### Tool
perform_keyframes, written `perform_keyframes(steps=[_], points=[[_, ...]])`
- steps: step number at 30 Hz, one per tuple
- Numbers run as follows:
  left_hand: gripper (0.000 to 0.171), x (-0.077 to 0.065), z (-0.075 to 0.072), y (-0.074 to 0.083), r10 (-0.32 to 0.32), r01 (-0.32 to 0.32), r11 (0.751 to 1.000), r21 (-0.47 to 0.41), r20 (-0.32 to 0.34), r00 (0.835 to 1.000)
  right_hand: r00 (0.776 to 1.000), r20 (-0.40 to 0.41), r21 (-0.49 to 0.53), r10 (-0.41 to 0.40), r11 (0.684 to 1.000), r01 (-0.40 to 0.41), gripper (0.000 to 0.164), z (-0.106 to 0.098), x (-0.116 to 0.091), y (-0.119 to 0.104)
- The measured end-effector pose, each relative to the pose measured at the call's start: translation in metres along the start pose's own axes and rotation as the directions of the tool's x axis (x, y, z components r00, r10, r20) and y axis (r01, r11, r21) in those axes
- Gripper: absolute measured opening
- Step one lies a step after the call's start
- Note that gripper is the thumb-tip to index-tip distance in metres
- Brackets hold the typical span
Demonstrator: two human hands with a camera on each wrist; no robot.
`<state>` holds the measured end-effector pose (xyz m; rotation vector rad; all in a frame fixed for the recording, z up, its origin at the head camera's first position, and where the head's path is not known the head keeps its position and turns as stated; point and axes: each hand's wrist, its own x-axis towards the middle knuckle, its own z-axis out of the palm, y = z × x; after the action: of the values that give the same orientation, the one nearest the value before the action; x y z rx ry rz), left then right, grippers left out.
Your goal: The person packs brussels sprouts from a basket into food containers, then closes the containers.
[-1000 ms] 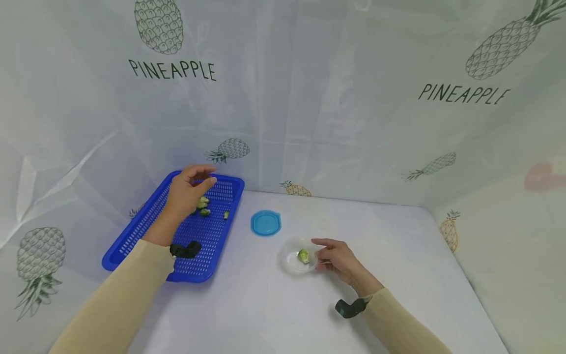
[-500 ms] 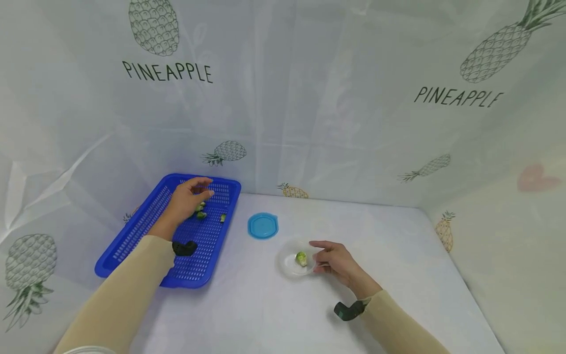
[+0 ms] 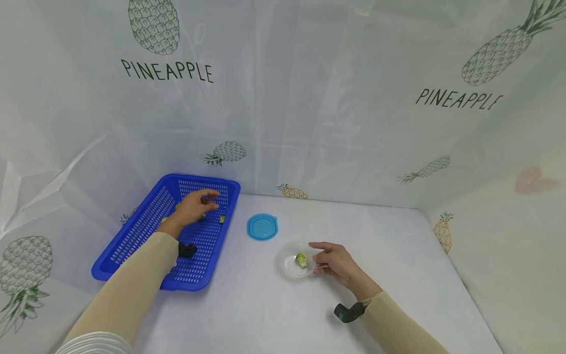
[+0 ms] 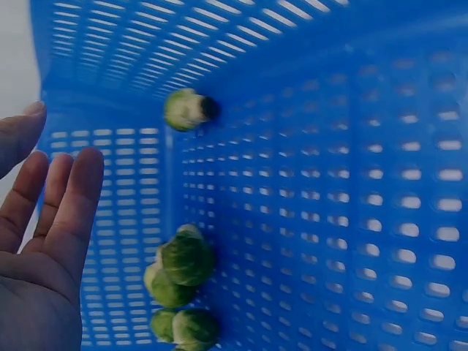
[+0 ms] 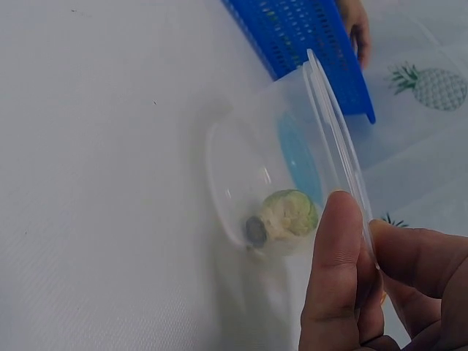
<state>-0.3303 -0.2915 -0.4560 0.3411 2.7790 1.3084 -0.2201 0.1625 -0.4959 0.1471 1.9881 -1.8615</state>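
My left hand (image 3: 191, 209) hovers over the blue plastic basket (image 3: 219, 241), its fingers relaxed and nothing between them. In the left wrist view, several Brussels sprouts (image 4: 188, 256) lie along one side of the basket floor, near the fingertips (image 4: 88, 164). One sprout (image 4: 184, 110) sits apart from the others. My right hand (image 3: 338, 264) pinches the rim of a small clear round container (image 3: 287, 265) on the white table. A single Brussels sprout (image 5: 291, 212) rests inside it, its dark cut stem facing the container's base in the right wrist view.
A light blue round lid (image 3: 262, 226) lies flat on the table between basket and container. White cloth printed with pineapples (image 3: 230, 151) rises behind the table and along both sides. Each wrist carries a black camera mount (image 3: 349, 312).
My left hand has lowered into the basket area and shifted slightly toward its right wall. The right hand keeps its hold on the container, and the view has tilted slightly.
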Motion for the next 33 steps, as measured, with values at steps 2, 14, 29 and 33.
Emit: perform_keyframes(steps=[2,14,29,33], points=[[0.043,0.002,0.003,-0.003,0.008,-0.008,1.000,0.004,0.027,1.000,1.000,-0.005,-0.006,0.000,1.000,0.000,0.057,0.000,0.000,0.000],[0.040,0.007,0.021,-0.021,0.010,-0.004,0.999,-0.036,0.167,0.986,1.000,-0.020,-0.012,0.006,1.000,-0.007,0.055,0.002,0.000,0.001],[0.043,0.010,0.027,-0.028,0.004,0.011,0.998,-0.059,0.243,0.970,1.000,-0.024,-0.016,0.004,1.000,-0.004,0.055,0.004,0.000,-0.002],[0.045,0.008,0.026,-0.027,-0.020,0.034,0.998,-0.049,0.252,0.968,1.000,-0.026,-0.020,0.004,1.000,-0.005,0.055,0.004,0.000,-0.002]])
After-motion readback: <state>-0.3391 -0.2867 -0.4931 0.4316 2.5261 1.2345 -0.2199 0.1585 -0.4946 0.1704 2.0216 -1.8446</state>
